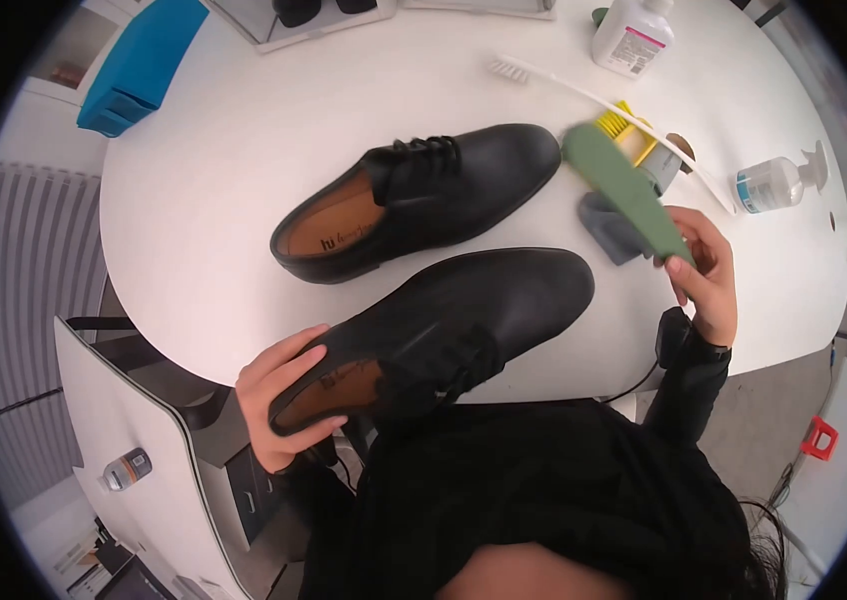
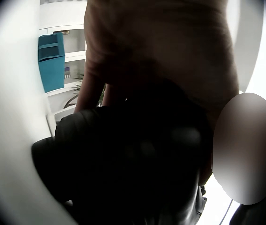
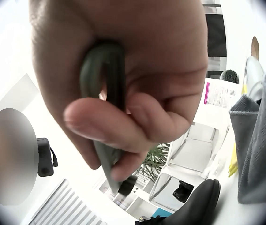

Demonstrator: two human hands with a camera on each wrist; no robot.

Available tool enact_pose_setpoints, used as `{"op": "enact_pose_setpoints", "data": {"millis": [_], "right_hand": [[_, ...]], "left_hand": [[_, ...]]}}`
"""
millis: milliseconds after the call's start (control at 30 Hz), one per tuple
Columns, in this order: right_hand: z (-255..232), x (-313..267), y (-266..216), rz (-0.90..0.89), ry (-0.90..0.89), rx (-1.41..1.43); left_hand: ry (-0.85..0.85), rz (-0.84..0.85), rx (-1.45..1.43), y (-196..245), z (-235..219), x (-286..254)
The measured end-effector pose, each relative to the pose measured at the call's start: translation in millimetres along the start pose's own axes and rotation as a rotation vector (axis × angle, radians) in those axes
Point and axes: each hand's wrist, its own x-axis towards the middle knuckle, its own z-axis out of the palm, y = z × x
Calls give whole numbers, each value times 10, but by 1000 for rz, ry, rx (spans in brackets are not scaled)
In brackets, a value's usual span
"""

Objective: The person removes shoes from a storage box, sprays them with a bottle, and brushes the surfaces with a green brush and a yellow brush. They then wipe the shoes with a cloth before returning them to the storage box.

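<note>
1 black lace-up shoe (image 1: 504, 295) is gripped around the heel by the left hand (image 1: 264, 400) at the white table's (image 1: 234, 150) near edge, beside its laced mate (image 1: 484, 195). A green brush (image 1: 624, 182) is grasped by the right hand (image 1: 709, 268), near a grey cloth (image 1: 608, 230).

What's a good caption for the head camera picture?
Left hand holds one black shoe, right hand a green brush, the other shoe on a white table.

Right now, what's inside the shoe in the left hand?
The shoe shows a brown insole with dark lettering. Toward the toe the inside is covered by the leather, so anything in there cannot be seen.
</note>
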Motion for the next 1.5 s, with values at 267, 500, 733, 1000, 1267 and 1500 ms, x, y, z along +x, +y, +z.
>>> {"op": "enact_pose_setpoints", "data": {"millis": [267,500,733,1000,1267,1500], "right_hand": [[-96,-207,-150,189,-361,-255],[-2,-250,-149,210,-325,-339],[-64,-223,-101,228,-341,-295],[-179,-244,-64,314,-374,-262],[-301,-325,35,339,-363,-186],[-296,-330,103,251,-304,-219]], "left_hand": [[7,-58,-94,-314,269,85],[4,-130,-282,-404,299,101],[-31,-167,-391,-440,316,35],[-19,-175,-402,-463,328,31],[-9,-193,-432,-452,353,19],[6,-183,-434,-475,358,19]]}}
